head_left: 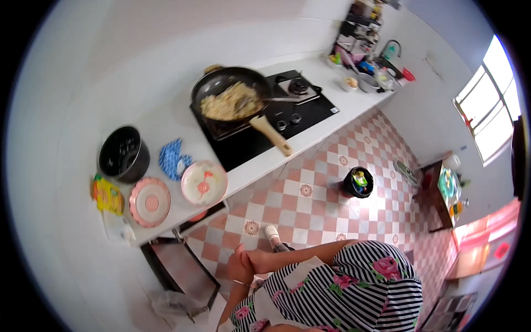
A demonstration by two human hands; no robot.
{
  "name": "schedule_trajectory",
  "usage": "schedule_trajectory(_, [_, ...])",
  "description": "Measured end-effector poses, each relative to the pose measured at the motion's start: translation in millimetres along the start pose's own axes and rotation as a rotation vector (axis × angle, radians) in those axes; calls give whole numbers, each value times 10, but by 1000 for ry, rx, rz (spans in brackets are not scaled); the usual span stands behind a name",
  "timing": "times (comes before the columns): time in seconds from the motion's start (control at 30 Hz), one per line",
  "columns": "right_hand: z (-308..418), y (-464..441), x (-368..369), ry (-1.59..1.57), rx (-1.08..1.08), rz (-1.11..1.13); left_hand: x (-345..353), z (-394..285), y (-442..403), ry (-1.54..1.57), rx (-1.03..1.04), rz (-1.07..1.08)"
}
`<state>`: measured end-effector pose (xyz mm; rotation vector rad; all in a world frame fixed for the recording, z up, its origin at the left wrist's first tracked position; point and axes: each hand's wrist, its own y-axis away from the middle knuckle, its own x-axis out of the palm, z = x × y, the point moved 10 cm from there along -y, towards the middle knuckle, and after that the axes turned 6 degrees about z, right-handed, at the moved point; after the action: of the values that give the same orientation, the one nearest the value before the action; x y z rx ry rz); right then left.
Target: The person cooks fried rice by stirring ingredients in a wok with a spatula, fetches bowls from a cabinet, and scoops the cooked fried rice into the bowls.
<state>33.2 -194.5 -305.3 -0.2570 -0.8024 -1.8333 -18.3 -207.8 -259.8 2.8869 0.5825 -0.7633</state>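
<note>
My left hand (240, 266), with a bracelet at its wrist, and my right hand (259, 261) are closed together in front of my body. No object shows in either one, and some of the fingers are hidden. Both are away from the counter. On the black cooktop (235, 155) stands a wok (206, 83) with a wooden handle. Pale yellowish chopped food (227, 105) lies in it, along with the head of a metal spatula (282, 99) whose handle extends over the rim to the right.
Left on the white counter (160, 122) are a black pot (141, 166), a blue cloth (171, 157), a floral bowl (213, 191), a pink-rimmed plate (149, 206) and a yellow packet (109, 196). A bin (351, 191) stands on the checkered floor. A dark open door or drawer (182, 265) juts out below.
</note>
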Motion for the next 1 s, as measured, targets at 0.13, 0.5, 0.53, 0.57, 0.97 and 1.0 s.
schedule_trajectory(0.13, [556,198,-282,5,107,72,150,-363,-467,-260,-30,186])
schedule_trajectory(0.5, [2644,977,-3681,781,-267,-843,171,-404,-1582,126,-103,63])
schedule_trajectory(0.53, [3035,1049,-3711,988,-278,-951,134,-362,-1586,202,-159,31])
schedule_trajectory(0.57, [3303,1076,-3722,1075,-258,-1011,83,-394,-1594,205,-157,-14])
schedule_trajectory(0.97, [3906,-337,-3741,1893,111,-624,315,38,-1335,521,-526,-97])
schedule_trajectory(1.0, [3910,-383,-3801,1928,118,-631,296,57,-1302,515,-543,-102])
